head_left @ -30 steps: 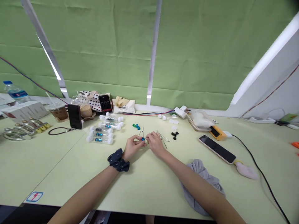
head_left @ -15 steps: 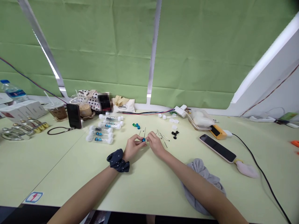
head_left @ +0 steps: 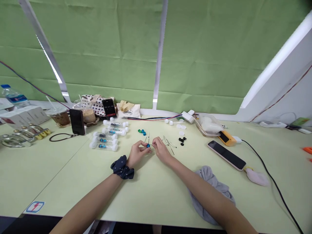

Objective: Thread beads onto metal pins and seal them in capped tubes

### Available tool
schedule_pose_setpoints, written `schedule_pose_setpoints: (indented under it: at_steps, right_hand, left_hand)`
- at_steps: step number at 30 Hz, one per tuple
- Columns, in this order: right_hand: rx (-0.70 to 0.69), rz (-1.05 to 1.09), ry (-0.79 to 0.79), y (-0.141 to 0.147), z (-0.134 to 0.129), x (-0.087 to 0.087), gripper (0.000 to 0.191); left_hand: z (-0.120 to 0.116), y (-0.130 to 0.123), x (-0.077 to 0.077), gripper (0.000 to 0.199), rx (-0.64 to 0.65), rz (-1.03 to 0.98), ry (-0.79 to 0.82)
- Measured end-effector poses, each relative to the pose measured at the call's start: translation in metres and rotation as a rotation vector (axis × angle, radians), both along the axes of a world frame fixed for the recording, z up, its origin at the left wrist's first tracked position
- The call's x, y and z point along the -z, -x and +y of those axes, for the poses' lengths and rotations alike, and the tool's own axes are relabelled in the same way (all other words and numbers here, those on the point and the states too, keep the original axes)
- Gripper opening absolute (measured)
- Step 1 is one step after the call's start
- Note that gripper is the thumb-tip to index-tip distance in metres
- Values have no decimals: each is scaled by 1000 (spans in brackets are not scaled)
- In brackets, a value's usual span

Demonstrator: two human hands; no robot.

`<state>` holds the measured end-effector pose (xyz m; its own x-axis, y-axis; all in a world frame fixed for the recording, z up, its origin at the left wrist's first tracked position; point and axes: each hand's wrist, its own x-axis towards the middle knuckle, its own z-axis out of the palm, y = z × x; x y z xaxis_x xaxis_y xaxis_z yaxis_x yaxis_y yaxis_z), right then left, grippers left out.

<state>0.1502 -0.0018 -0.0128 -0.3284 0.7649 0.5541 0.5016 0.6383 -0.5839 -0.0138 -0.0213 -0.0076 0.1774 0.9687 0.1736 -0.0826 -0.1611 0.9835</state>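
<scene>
Pinched between the thumb and forefinger of my left hand [head_left: 137, 152] is a small shiny blue ball [head_left: 148, 146]. A thin metal rod [head_left: 149, 138] stands up from behind or out of the ball; I cannot tell which. My right hand [head_left: 161, 150] is closed close beside it, its fingertips on a thin pin [head_left: 151, 145] that points toward the ball. Beyond my hands lies a little group of blue and green balls [head_left: 143, 133]. Several thin metal rods [head_left: 170, 144] are scattered right of my right hand, near some small black pieces [head_left: 182, 140].
Clear tubes with white caps [head_left: 104, 146] lie at the left, with more tubes and loose caps [head_left: 181, 126] at the back right. A phone [head_left: 226, 155] and a grey cloth [head_left: 207, 182] are on the right. Drink cups [head_left: 59, 116] stand back left.
My left hand and the blue ball have shifted slightly left. A thin pin now shows in the small gap between the ball and my right fingertips.
</scene>
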Motion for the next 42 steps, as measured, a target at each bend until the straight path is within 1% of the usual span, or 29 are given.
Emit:
schedule_pose_setpoints:
  at_steps: [4, 9, 13, 15, 18, 20, 28, 32, 39, 42]
  right_hand:
    - [30, 11, -21, 2, -2, -1, 16]
    - [32, 76, 17, 4, -1, 3, 21]
    - [19, 94, 44, 5, -2, 3, 24]
    - [-7, 100, 39, 5, -4, 2, 22]
    - [-68, 108, 31, 5, -6, -1, 12]
    - [-86, 110, 37, 6, -7, -2, 9]
    - [2, 115, 3, 6, -7, -2, 15]
    - [21, 107, -5, 7, -6, 0, 19]
    - [25, 63, 63, 5, -6, 0, 24]
    - [3, 50, 89, 3, -8, -3, 20]
  left_hand:
    - [-2, -1, -2, 30, 19, -1, -8]
    - [-5, -3, -6, 30, 17, 13, -9]
    - [-5, -3, -6, 30, 20, 9, -8]
    - [-4, -2, -5, 29, 26, 5, -9]
    - [-3, 0, -4, 28, 30, 3, -8]
    - [-2, 0, -3, 28, 35, 1, -9]
    - [-3, -1, -3, 27, 45, 5, -15]
    - [-4, -2, -4, 27, 54, 11, -15]
    - [-6, -4, -7, 29, 54, 2, -2]
    - [-5, -3, -7, 31, 36, -8, 9]
